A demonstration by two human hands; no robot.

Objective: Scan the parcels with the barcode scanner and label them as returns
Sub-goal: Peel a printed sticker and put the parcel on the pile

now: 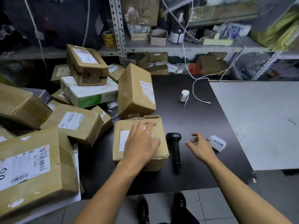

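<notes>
A brown cardboard parcel (123, 126) with a white label lies on the black table (202, 120) in front of me. My left hand (142, 143) rests flat on its top, fingers spread. To the right of the parcel, the black barcode scanner (175, 146) lies on the table with its head pointing away from me. Just right of the scanner hovers my right hand (201, 145), fingers loosely curled and holding nothing. A roll of return labels (217, 143) with printed characters lies beside that hand. A second white label roll (184, 95) stands farther back.
Several cardboard parcels are piled at the left, one standing parcel (135, 91) right behind the one I touch. A white cable (199, 94) trails onto the table. A grey board (258, 120) covers the right side. Cluttered metal shelves (178, 49) stand behind.
</notes>
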